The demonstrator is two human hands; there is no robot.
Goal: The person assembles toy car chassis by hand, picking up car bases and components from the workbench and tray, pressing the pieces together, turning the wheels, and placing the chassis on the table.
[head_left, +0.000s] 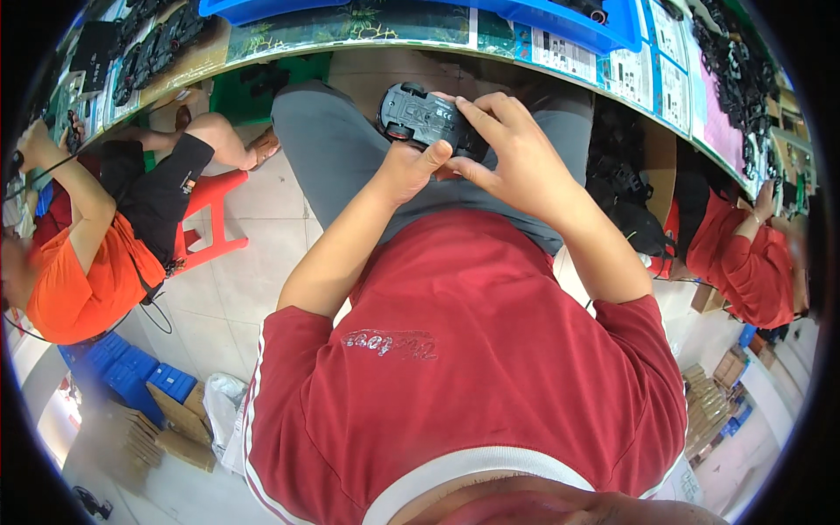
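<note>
A black toy car is held over my lap, its underside and a pair of wheels turned up toward me. My left hand grips it from below, thumb along its near edge. Around the car's right end, the fingers and thumb of my right hand are closed; that end is partly hidden by them. Both hands are just short of the table's front edge.
Beyond my knees is a worktable with a blue tray and printed sheets. Dark parts lie at its left. A person in orange sits left by a red stool; another in red sits right.
</note>
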